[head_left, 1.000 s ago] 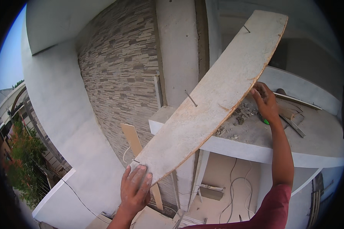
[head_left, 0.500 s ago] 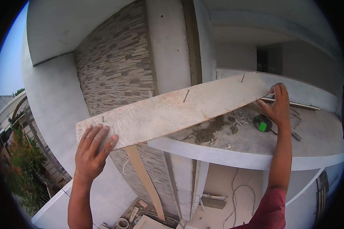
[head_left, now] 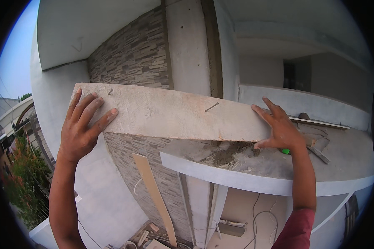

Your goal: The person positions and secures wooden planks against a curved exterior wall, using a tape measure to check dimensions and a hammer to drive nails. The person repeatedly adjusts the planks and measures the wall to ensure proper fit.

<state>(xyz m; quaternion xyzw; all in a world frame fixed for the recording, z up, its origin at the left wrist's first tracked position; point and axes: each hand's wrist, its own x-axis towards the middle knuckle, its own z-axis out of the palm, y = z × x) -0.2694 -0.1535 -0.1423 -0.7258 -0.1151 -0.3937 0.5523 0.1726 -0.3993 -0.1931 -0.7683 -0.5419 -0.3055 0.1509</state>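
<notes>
My left hand [head_left: 84, 124] holds the left end of a long whitish, rough-faced board [head_left: 166, 112], fingers on its face. My right hand [head_left: 278, 126] grips the other end, fingertips near the upper edge and thumb at the lower. One nail [head_left: 212, 106] sticks out of the board toward the right, another [head_left: 110, 91] near the left end. Just behind and below it is a white-edged concrete ledge [head_left: 220, 173] with wet-looking mortar and debris [head_left: 224, 154], plus a green object [head_left: 285, 151] partly behind my right hand.
A stone-clad wall [head_left: 129, 50] and concrete column [head_left: 187, 54] stand ahead. A tan strip [head_left: 153, 191] leans below. Cables [head_left: 262, 216] lie lower right, scraps [head_left: 153, 228] at the bottom. Metal pieces [head_left: 320, 154] rest on the ledge. Plants [head_left: 25, 182] are at far left.
The board has swung from a steep diagonal to nearly level, sloping slightly down to the right. My left hand has risen; my right hand has shifted lower, with its fingers now over the board's face.
</notes>
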